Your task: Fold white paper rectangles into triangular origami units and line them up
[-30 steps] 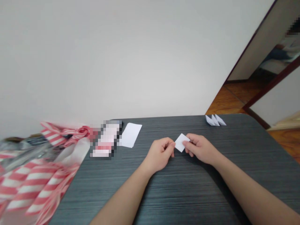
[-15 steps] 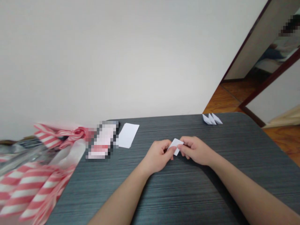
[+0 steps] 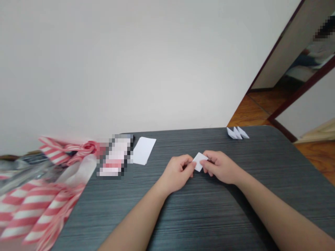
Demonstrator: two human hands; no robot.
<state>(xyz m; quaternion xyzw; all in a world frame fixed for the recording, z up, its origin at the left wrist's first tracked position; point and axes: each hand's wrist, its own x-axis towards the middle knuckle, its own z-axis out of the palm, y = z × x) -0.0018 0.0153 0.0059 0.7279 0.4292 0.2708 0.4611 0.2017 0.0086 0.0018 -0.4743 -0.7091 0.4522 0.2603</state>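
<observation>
Both my hands meet over the middle of a dark grey table (image 3: 199, 216), pinching one small white folded paper (image 3: 199, 161) between them. My left hand (image 3: 179, 172) grips its left edge with curled fingers. Its right side is held by the thumb and fingers of my right hand (image 3: 219, 166). The paper is lifted slightly above the tabletop and is partly hidden by my fingertips.
A flat white paper sheet (image 3: 143, 150) lies at the table's far left. Several small folded white paper pieces (image 3: 237, 132) sit at the far right edge. A red-and-white striped bag (image 3: 39, 195) lies at the left. A white wall stands behind; wooden floor (image 3: 251, 111) shows on the right.
The paper went from a wider square a second ago to a narrower folded shape, and my hands have drawn closer together around it. The view shifted slightly.
</observation>
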